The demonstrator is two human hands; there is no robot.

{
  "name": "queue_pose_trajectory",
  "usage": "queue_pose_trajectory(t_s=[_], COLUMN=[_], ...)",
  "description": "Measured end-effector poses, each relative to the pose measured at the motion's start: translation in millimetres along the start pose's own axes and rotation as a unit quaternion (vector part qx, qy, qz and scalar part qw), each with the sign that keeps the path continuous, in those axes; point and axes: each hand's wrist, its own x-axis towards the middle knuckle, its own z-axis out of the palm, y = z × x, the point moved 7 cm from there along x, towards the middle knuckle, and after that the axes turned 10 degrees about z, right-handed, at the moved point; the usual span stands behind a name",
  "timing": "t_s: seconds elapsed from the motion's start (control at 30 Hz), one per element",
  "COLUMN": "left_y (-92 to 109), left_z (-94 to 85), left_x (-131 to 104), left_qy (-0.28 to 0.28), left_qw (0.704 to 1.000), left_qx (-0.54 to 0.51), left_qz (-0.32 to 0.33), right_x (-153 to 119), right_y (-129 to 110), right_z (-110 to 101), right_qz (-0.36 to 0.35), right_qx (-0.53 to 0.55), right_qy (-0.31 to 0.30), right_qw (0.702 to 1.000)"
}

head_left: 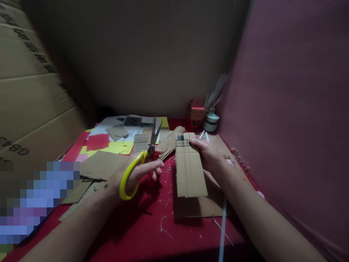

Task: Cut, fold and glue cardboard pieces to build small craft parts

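Yellow-handled scissors point(132, 174) are in my left hand point(144, 170), their blades parted and pointing up and away from me. A red part of the handle shows beneath the fingers. My right hand point(208, 154) grips a piece of cardboard point(190, 171) by its right edge near the top. Dark print and a tape strip cross the upper end of this piece. It is held up in front of me, to the right of the blades and apart from them. Below it lies a larger flat cardboard sheet point(203, 209) on the red cloth point(152, 233).
Coloured paper point(98, 141) and cardboard scraps point(102, 165) cover the table's left side. A small decorated box point(197, 117) and a pale green jar point(211, 123) stand at the back right. Large cardboard point(35, 80) walls the left; a pink surface point(289, 102) the right.
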Motion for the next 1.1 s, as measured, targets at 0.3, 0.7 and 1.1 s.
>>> queue_pose_trajectory(t_s=[0.3,0.7,1.1], left_y=[-4.0,-9.0,9.9], left_z=[23.8,12.7,5.9], left_x=[-4.1,-1.6,-4.8], left_qy=[-0.032,0.058,0.109], left_qw=[0.999,0.992,0.965], left_qx=[-0.027,-0.107,0.197], left_qz=[0.023,-0.023,0.135], right_x=[8.2,9.8,-0.1], right_y=[-10.8,-13.3,2.9], right_z=[-7.1,-16.9,8.6], right_qz=[-0.111,-0.140,-0.112], right_qx=[0.098,0.098,0.011], right_qy=[0.012,0.079,0.021], right_qw=[0.989,0.982,0.993])
